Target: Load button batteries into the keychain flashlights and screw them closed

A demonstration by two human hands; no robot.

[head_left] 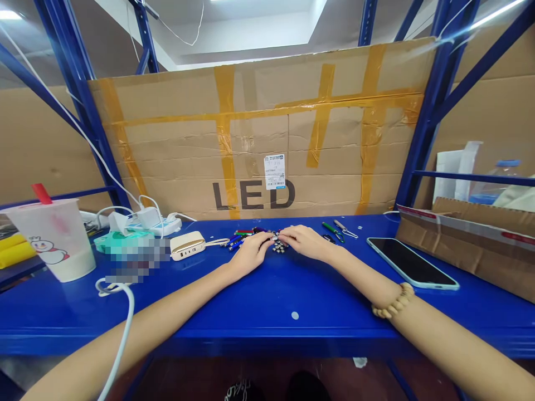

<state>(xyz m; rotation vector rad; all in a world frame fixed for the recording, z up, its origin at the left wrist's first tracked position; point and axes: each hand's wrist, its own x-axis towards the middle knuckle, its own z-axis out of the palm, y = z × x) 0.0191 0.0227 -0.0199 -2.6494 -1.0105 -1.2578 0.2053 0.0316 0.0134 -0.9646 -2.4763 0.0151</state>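
Observation:
My left hand (251,252) and my right hand (308,241) meet over the middle of the blue table, fingertips pinched close together. Between them is a small silvery metal piece (275,237), too small to name its kind. Just below the fingertips lies a little heap of shiny round metal pieces (278,248). A loose pile of slim coloured sticks (237,241), blue, green and red, that look like pens, lies beside and behind my left hand. To the right of my right hand are a green-handled tool (332,229) and a beige-handled tool (343,227).
A phone (412,262) and a cardboard box (468,245) lie right. Left stand a power bank (187,245), a teal tissue pack (125,242) and a drink cup (54,239). A white cable (127,328) crosses my left forearm. Cardboard (188,161) closes off the back.

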